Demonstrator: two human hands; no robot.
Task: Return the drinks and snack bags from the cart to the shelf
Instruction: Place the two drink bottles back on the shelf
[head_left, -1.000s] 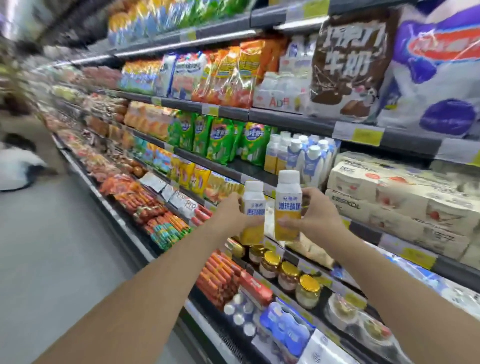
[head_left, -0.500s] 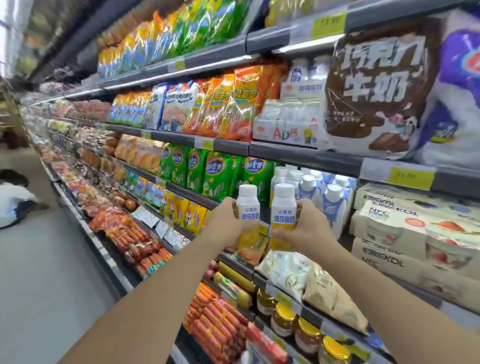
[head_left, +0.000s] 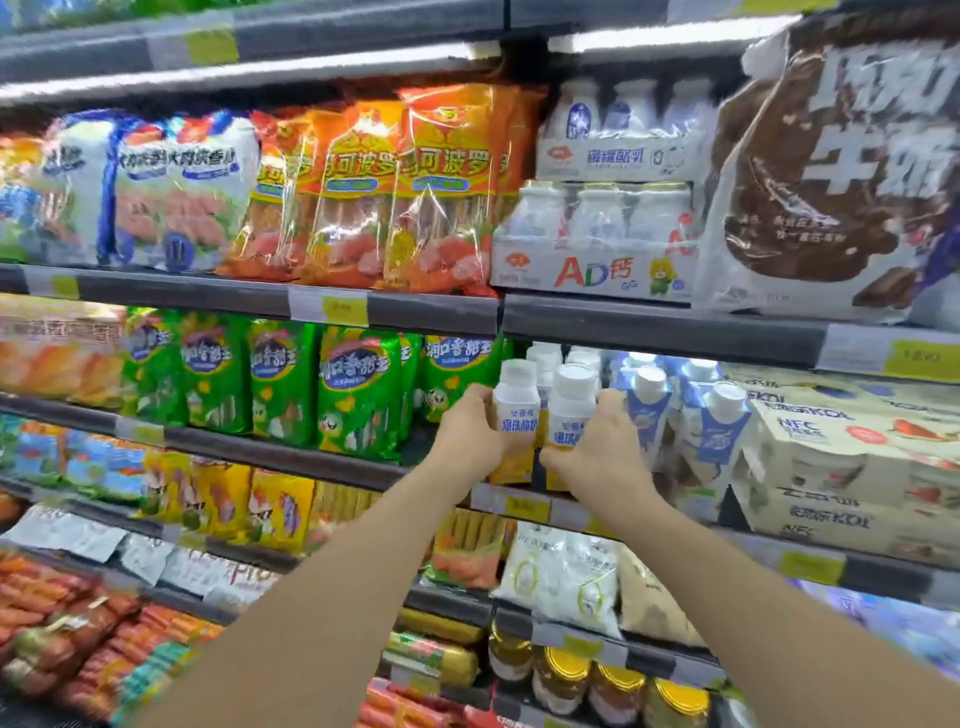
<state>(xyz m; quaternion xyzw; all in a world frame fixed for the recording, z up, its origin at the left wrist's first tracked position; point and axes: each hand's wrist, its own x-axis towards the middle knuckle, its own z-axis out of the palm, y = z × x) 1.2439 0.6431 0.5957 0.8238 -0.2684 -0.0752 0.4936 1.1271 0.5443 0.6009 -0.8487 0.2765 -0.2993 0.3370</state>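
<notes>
So the big grey metal store shelf (head_left: 436, 312) is packed tight. Green snack bags (head_left: 358, 389) sit left of the drinks slot, and blue-and-white capped cartons (head_left: 647, 410) crowd it on the right, with white-capped bottles already in the row behind. Each hand has a drink at the shelf lip: left hand (head_left: 470, 434) wrapped round one white-and-yellow plastic bottle with a white cap (head_left: 517, 415), right hand (head_left: 597, 449) clamped on its twin bottle (head_left: 571, 410). The two bottles are nearly touching.

My worry is that the gap looks narrow, so shoving both in together could knock a carton or tip a bottle off the front edge. The only free room I can see is that front strip.
</notes>
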